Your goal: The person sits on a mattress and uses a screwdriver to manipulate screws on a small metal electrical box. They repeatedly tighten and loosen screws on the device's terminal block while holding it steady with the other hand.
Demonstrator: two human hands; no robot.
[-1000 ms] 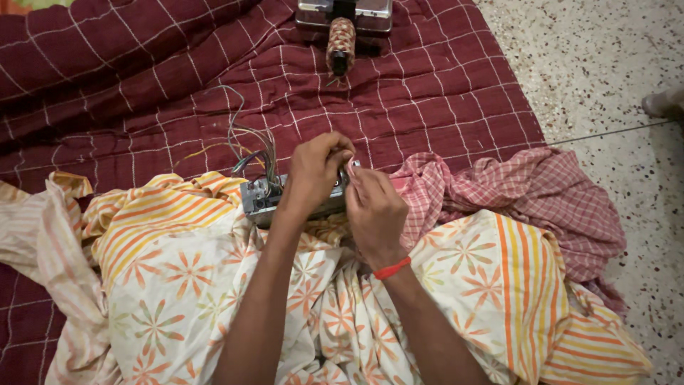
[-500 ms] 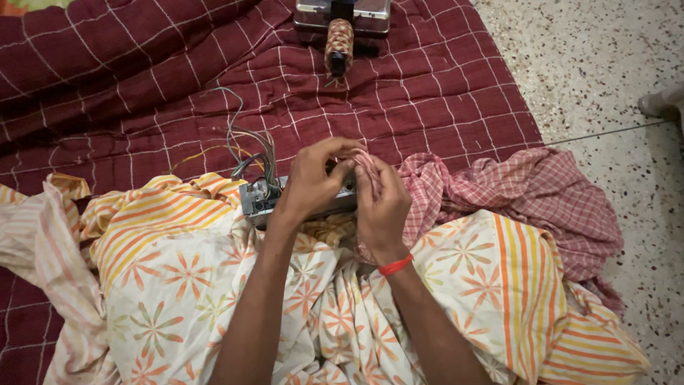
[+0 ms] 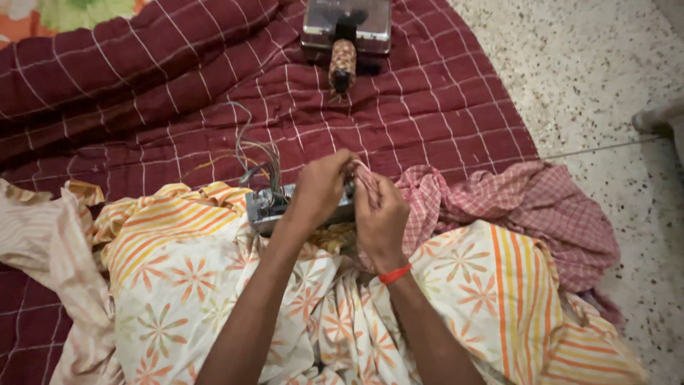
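- Fingers (image 3: 335, 178) of left hand (image 3: 320, 192) curl over the grey electronic unit (image 3: 267, 207), gripping it.
- Right hand (image 3: 381, 214) pinches something small; wiring work seems underway, demanding steadiness.

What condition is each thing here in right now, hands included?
Left hand: closed over the metal box.
Right hand: pinching something small at the box; too small to identify.
Metal box: resting on the lap, wires out.
Wires: loose, curling upward.
Checked cloth: crumpled.
Tool: lying untouched.
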